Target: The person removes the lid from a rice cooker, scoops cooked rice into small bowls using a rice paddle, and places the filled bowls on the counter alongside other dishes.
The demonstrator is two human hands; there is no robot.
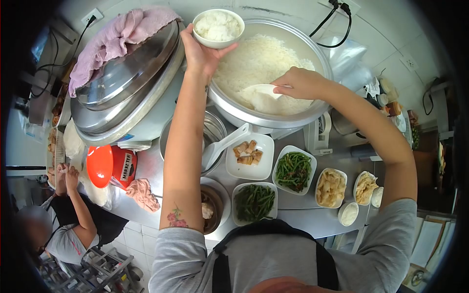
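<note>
My left hand (202,51) holds up a white bowl (218,43) heaped with rice, its fingers and thumb around the bowl's underside. The bowl is over the left rim of a large metal rice pot (320,53). My right hand (298,84) is closed on a white scoop (261,89), whose blade rests in the rice (259,58) at the near right part of the pot. A second white paddle (227,144) lies across a steel pot in front of the rice pot.
Dishes with green beans (294,171), (254,201) and browned pieces (250,153) stand nearer my body. A large lid (127,78) with a pink cloth leans at left. An orange-red container (111,166) sits below it. Another person (73,229) stands at far left.
</note>
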